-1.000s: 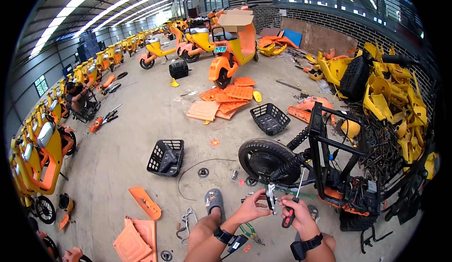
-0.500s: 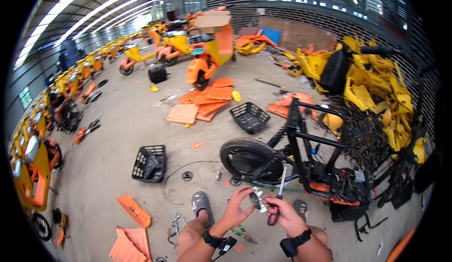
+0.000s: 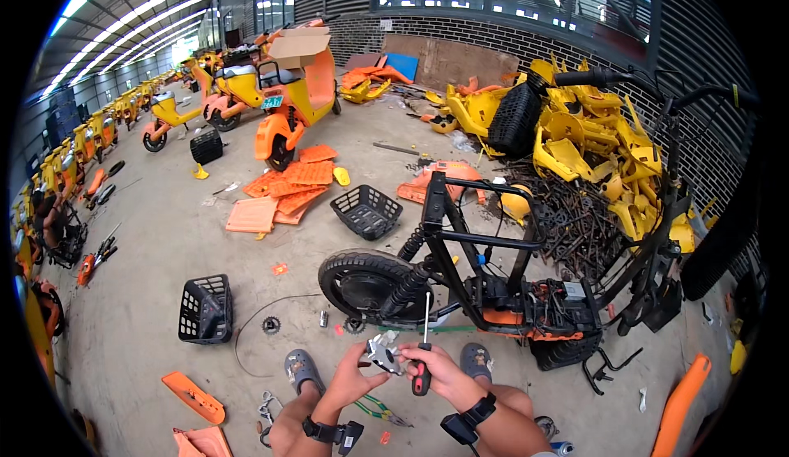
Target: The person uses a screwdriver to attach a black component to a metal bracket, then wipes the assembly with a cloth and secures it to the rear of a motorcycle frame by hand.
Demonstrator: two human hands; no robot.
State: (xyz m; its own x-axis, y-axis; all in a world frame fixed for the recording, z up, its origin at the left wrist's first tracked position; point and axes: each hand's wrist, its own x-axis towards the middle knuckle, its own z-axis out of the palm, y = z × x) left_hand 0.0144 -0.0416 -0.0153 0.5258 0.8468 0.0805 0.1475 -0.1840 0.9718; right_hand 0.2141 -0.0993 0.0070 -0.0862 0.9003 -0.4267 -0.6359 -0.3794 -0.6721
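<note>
My left hand (image 3: 347, 381) grips a small silver metal part (image 3: 384, 353) between thumb and fingers, low in the middle of the view. Its exact kind is unclear. In my right hand (image 3: 449, 372) is a screwdriver (image 3: 422, 377) with a red and black handle, its shaft pointing up and away. The right thumb and index finger reach to the metal part's right side. Just beyond both hands stands a stripped black scooter frame (image 3: 477, 236) with its wheel (image 3: 352, 288) at left. Green-handled pliers (image 3: 383, 413) lie on the floor below my hands.
Black baskets (image 3: 205, 309) (image 3: 366, 212) stand left and ahead. Orange panels (image 3: 288, 186) lie in a stack, with parked scooters (image 3: 300, 99) behind. Yellow body shells (image 3: 567, 140) and dark metal scraps (image 3: 567, 227) pile up at right. A thin cable (image 3: 238, 338) curves across the floor.
The view has turned right, so the surroundings sit further left. Both hands keep their holds; the silver part now shows a broader face.
</note>
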